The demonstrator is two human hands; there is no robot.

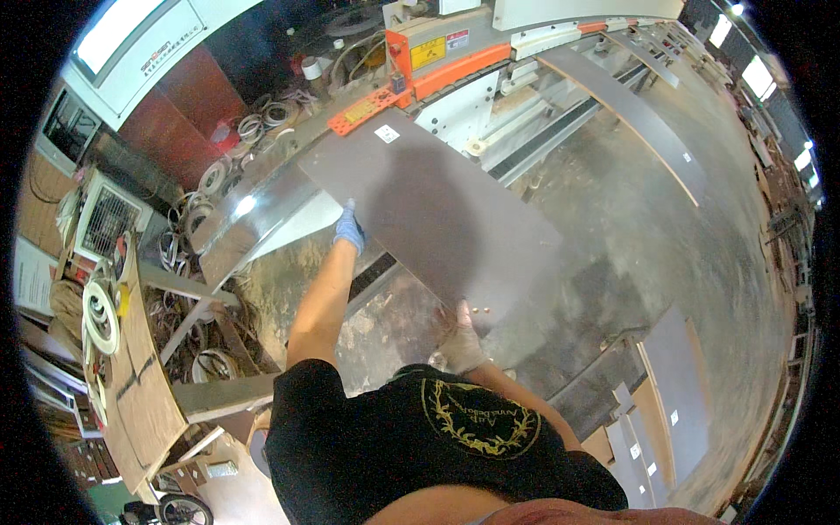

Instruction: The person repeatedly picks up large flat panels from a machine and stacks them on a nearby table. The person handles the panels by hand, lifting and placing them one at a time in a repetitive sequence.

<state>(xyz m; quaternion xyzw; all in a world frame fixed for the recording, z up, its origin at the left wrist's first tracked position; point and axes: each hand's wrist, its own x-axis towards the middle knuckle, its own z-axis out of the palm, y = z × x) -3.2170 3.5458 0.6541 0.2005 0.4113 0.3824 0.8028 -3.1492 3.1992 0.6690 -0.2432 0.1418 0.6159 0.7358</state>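
Observation:
A large grey-brown board (429,206) lies flat in front of me, its far end against the orange guard of a machine. A small white label (387,134) is stuck near that far end. In a blue glove, my left hand (349,229) grips the board's left edge around the middle. My right hand (461,343), in a pale glove, holds the near end, thumb on top and fingers hidden below. A shadow falls across the board's surface.
The machine's orange-and-white rail (464,74) runs away to the far right, with another long board (634,118) beside it. Stacked boards (674,394) stand at the near right. Rolls of edge banding (210,179) and a wooden bench (144,394) crowd the left.

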